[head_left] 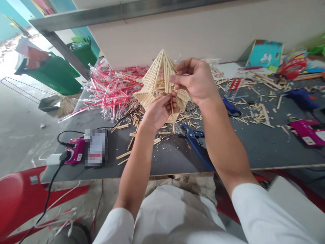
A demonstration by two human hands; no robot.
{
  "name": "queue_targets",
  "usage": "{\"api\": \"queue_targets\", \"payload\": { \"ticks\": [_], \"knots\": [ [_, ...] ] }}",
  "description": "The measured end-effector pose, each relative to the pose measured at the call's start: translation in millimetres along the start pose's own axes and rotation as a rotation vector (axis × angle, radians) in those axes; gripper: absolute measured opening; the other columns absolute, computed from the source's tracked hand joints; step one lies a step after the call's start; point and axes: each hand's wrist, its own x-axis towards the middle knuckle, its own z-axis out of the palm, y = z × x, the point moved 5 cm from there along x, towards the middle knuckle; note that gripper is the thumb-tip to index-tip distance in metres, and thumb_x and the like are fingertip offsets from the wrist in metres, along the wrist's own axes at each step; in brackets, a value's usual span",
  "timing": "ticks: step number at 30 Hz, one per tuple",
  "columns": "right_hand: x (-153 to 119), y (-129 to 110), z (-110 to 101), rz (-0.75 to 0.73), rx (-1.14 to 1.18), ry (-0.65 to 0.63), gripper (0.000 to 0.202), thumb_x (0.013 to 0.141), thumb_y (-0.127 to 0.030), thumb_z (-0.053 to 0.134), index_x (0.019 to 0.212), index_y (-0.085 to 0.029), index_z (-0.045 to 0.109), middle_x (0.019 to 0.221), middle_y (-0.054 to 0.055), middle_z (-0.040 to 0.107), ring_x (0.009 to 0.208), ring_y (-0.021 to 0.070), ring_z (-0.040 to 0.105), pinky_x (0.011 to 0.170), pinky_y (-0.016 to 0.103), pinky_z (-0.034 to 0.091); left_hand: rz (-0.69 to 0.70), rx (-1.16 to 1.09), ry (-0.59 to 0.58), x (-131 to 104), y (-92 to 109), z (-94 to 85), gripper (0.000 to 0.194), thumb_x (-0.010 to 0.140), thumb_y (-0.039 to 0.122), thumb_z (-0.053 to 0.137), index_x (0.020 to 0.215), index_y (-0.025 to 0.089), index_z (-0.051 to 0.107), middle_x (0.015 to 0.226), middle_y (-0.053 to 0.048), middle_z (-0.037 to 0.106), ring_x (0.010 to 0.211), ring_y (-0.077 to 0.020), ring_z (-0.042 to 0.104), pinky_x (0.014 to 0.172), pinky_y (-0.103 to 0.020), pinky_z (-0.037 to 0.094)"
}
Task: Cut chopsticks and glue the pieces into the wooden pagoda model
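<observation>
A star-shaped model of thin wooden sticks (156, 73), with a pointed cone of sticks rising at its top, is held up above the table. My left hand (159, 110) is closed at the model's lower front, its fingers curled around the sticks there. A long thin stick (173, 120) slants down from beside these fingers. At the cone's right side, my right hand (196, 79) pinches with thumb and forefinger at the sticks; its other fingers are bent. The fingers partly hide what is pinched. Just below lies a blue-handled cutter (195, 142).
Plastic wrappers with red stripes (109, 88) heap up at the back left. Stick offcuts (259, 113) litter the dark table (165, 159). A phone (95, 149) lies beside a magenta power strip (76, 150). Blue tools (302, 98), another magenta strip (308, 131) and red tape (291, 67) are right.
</observation>
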Motion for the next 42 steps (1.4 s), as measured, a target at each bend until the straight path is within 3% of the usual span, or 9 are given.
{"api": "queue_targets", "payload": {
  "ticks": [22,25,29,33,37,39,42],
  "knots": [
    [-2,-5,0,-0.023,-0.018,-0.035,0.031,0.07,-0.011,0.09,0.079,-0.02,0.062,0.071,-0.004,0.06,0.057,0.0083,0.06,0.051,0.022,0.061,-0.002,0.021,0.051,-5,0,4.2,0.023,0.101,0.012,0.05,0.085,0.013,0.067,0.071,0.001,0.06,0.061,-0.0052,0.058,0.063,-0.018,0.05],
    [-2,-7,-5,-0.023,-0.048,-0.046,0.029,0.071,-0.011,0.09,0.08,-0.019,0.064,0.073,-0.003,0.063,0.058,0.009,0.061,0.054,0.023,0.061,-0.012,0.006,0.059,-6,-1,4.4,0.023,0.101,0.012,0.051,0.085,0.014,0.067,0.071,0.001,0.058,0.061,-0.005,0.057,0.062,-0.018,0.049],
    [-7,-24,-21,-0.136,-0.087,-0.062,0.024,0.074,-0.013,0.088,0.086,-0.016,0.068,0.075,-0.001,0.066,0.057,0.0087,0.062,0.053,0.024,0.058,-0.049,-0.026,0.035,-12,-5,4.0,0.021,0.1,0.014,0.053,0.087,0.013,0.069,0.071,0.001,0.058,0.061,-0.0048,0.057,0.063,-0.017,0.049],
    [-29,-63,-36,-0.263,-0.291,-0.016,0.017,0.08,-0.013,0.084,0.088,-0.018,0.07,0.077,-0.001,0.068,0.061,0.009,0.064,0.058,0.025,0.055,-0.114,-0.06,0.013,-28,-14,8.0,0.014,0.098,0.018,0.058,0.091,0.014,0.07,0.073,0.001,0.057,0.06,-0.0048,0.055,0.061,-0.017,0.048],
    [-68,-101,-35,-0.368,-0.436,-0.016,0.013,0.087,-0.029,0.081,0.093,-0.022,0.072,0.088,0.001,0.07,0.07,0.0088,0.065,0.063,0.024,0.054,-0.08,-0.018,-0.051,-57,-18,18.2,0.012,0.096,0.021,0.062,0.091,0.015,0.072,0.076,0.001,0.055,0.061,-0.0052,0.052,0.06,-0.019,0.046],
    [-89,-102,-31,-0.323,-0.473,-0.071,0.016,0.091,-0.034,0.078,0.098,-0.021,0.072,0.09,0.003,0.071,0.069,0.0085,0.064,0.062,0.023,0.053,-0.038,0.106,-0.106,-71,-17,21.4,0.014,0.096,0.025,0.065,0.093,0.016,0.075,0.078,-0.001,0.057,0.063,-0.0062,0.05,0.06,-0.019,0.044],
    [-123,-74,-24,-0.171,-0.494,-0.226,0.023,0.1,-0.043,0.064,0.11,-0.024,0.07,0.082,0.002,0.069,0.062,0.0099,0.062,0.052,0.023,0.049,0.01,0.375,-0.171,-88,-14,18.4,0.019,0.095,0.034,0.067,0.095,0.018,0.078,0.08,-0.002,0.062,0.067,-0.0084,0.05,0.062,-0.021,0.041]
  ]
}}
